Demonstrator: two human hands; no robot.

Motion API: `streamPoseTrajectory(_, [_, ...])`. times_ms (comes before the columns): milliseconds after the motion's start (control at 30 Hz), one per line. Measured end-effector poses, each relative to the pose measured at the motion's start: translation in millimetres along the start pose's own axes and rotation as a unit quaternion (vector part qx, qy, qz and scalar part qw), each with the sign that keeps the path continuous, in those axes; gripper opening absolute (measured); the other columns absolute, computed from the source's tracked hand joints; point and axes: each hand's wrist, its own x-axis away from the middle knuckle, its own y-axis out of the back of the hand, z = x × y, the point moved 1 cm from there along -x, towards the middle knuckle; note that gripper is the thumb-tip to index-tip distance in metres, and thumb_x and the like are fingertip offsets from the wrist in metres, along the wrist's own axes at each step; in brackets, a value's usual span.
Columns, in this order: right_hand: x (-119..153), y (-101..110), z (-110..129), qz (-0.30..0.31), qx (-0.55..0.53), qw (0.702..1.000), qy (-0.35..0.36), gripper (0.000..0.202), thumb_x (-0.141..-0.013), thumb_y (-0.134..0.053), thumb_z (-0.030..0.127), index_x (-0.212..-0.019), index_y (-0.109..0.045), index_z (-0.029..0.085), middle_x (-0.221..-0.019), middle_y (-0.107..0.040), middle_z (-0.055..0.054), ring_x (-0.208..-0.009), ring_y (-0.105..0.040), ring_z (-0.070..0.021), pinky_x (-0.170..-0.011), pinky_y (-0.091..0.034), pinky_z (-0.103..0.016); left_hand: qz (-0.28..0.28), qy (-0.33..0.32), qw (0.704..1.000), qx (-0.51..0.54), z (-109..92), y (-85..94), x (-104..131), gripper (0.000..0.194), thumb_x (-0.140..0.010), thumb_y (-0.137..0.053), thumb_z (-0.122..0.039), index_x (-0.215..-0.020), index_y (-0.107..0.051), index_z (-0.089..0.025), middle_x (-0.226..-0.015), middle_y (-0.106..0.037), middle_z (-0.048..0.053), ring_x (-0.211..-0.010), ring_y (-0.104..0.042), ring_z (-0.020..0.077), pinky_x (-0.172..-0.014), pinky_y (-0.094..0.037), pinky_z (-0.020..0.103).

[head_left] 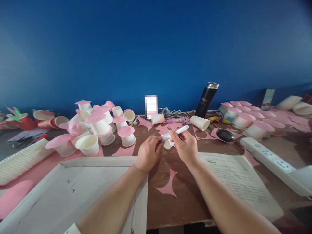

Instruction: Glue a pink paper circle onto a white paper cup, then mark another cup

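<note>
Over the middle of the table, my right hand is closed around a white marker pen with a blue end. My left hand pinches the marker's other end, which looks bluish; whether a cap is on it is hard to see. Just behind and below my fingers, a small white paper cup lies on its side, partly covered by my hands. A curved scrap of pink paper lies on the table in front of them. Farther back are another tipped paper cup and a purple pen-like tube.
A shallow white tray fills the front left. Behind it stand several paper cups with pink paper tops. To the right are a printed booklet, a power strip, a black mouse and a black thermos.
</note>
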Motion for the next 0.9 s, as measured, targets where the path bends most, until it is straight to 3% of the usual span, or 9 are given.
streamPoseTrajectory(100, [0.0,-0.8,0.0,-0.009,-0.009,1.000,-0.005,0.035,-0.077,-0.063,0.053,-0.076,-0.063,0.018,-0.058,-0.063,0.000,-0.049,-0.053,-0.0119,-0.048,-0.040,-0.022,0.004,-0.003,1.000,-0.006,-0.5,0.9,-0.6,0.015,-0.089,-0.050,-0.024,-0.100,-0.059,-0.020,-0.097,-0.065,0.005,-0.088,-0.062,0.0159,-0.078,-0.049,0.027])
streamPoseTrajectory(200, [-1.1,-0.3,-0.2,-0.018,-0.008,1.000,-0.023,0.038,-0.076,-0.062,0.055,-0.068,-0.061,0.017,-0.055,-0.063,0.000,-0.046,-0.052,-0.0110,-0.046,-0.039,-0.022,0.014,-0.016,1.000,-0.016,-1.8,1.7,-1.6,0.015,-0.090,-0.048,-0.023,-0.099,-0.059,-0.020,-0.096,-0.065,0.006,-0.088,-0.062,0.0164,-0.078,-0.049,0.028])
streamPoseTrajectory(333, [-4.2,0.5,-3.6,-0.015,-0.026,0.997,-0.071,0.040,-0.074,-0.063,0.056,-0.064,-0.061,0.017,-0.051,-0.060,0.000,-0.043,-0.048,-0.0093,-0.042,-0.035,-0.021,0.025,-0.034,0.998,-0.039,-1.7,1.8,-1.9,0.016,-0.090,-0.046,-0.020,-0.100,-0.058,-0.019,-0.097,-0.064,0.007,-0.091,-0.061,0.0180,-0.080,-0.049,0.030])
streamPoseTrajectory(533, [-7.6,-1.5,-11.6,0.005,-0.096,0.987,-0.132,0.040,-0.070,-0.067,0.056,-0.068,-0.063,0.017,-0.057,-0.065,-0.001,-0.045,-0.053,-0.0105,-0.043,-0.038,-0.021,0.016,-0.035,0.997,-0.066,3.4,0.3,-0.4,0.017,-0.090,-0.046,-0.019,-0.103,-0.058,-0.019,-0.100,-0.063,0.007,-0.094,-0.059,0.0190,-0.082,-0.049,0.032])
streamPoseTrajectory(900, [-3.4,-2.6,2.5,0.037,-0.053,0.991,-0.114,0.044,-0.069,-0.067,0.058,-0.062,-0.063,0.015,-0.054,-0.064,-0.002,-0.043,-0.051,-0.0102,-0.042,-0.036,-0.022,-0.009,-0.023,0.999,-0.043,2.3,0.9,-1.2,0.007,-0.086,-0.054,-0.019,-0.092,-0.059,-0.019,-0.090,-0.064,0.005,-0.085,-0.060,0.0172,-0.076,-0.049,0.030])
